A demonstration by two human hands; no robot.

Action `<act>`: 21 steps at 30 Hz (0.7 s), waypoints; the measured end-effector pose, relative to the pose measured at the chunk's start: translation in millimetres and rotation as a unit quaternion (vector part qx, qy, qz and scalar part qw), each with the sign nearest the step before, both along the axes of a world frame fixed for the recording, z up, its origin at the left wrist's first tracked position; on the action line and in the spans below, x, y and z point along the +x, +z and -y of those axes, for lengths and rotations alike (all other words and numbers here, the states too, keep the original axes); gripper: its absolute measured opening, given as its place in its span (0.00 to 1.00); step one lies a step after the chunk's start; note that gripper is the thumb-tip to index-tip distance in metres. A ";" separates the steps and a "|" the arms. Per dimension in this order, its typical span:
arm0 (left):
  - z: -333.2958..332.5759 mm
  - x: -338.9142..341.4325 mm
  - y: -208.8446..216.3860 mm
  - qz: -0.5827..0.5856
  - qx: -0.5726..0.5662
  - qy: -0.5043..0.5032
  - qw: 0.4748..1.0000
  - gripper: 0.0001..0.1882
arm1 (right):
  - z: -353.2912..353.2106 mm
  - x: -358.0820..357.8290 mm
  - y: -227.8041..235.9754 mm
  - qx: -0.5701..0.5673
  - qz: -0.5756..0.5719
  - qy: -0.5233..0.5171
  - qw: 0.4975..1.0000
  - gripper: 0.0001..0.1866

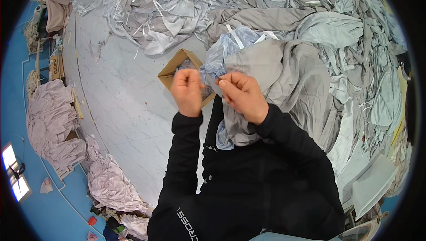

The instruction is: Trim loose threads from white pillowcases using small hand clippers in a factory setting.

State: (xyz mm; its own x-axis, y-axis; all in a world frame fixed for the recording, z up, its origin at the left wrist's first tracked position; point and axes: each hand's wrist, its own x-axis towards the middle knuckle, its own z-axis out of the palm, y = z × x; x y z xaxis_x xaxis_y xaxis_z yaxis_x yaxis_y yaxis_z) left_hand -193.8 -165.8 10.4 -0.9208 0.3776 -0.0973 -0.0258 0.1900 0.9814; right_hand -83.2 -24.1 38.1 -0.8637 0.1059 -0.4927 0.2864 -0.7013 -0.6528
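Note:
My left hand (pixel 187 93) is raised with its fingers curled together, slightly blurred, over the near side of an open cardboard box (pixel 167 81). What it pinches, if anything, is too small to make out. Thumb and forefinger of my right hand (pixel 245 98) press together on the gathered edge of a shiny light-blue cloth (pixel 214 59). A small dark bit shows at those fingertips, its kind unclear. The blue cloth joins a large grey cloth (pixel 259 61) with white tabs, which drapes over my lap. Crumpled bluish material (pixel 185 64) lies inside the box, partly behind my left hand.
Heaped grey and pale-green fabric (pixel 275 21) spreads across the far side and the right. Pale pinkish fabric piles (pixel 55 123) line the left edge of the marbled light-grey surface (pixel 120 94). A blue floor (pixel 33 214) lies beyond them.

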 end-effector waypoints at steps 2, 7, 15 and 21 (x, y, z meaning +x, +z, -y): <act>22.7 -18.7 -21.7 -0.021 -0.045 0.051 0.997 0.06 | 12.5 11.1 -6.9 0.266 -0.124 -0.083 0.952 0.10; 49.0 -23.8 -29.1 -0.460 -0.409 0.063 0.785 0.25 | -20.9 25.9 12.9 0.476 0.021 -0.086 0.875 0.15; -28.3 65.7 60.6 -0.222 -0.139 -0.129 0.956 0.31 | -118.1 -39.1 -3.3 0.586 -0.125 0.150 0.787 0.16; -28.0 69.4 18.9 -0.156 -0.098 -0.104 0.977 0.19 | -128.0 -45.7 2.3 0.526 -0.153 0.103 0.830 0.10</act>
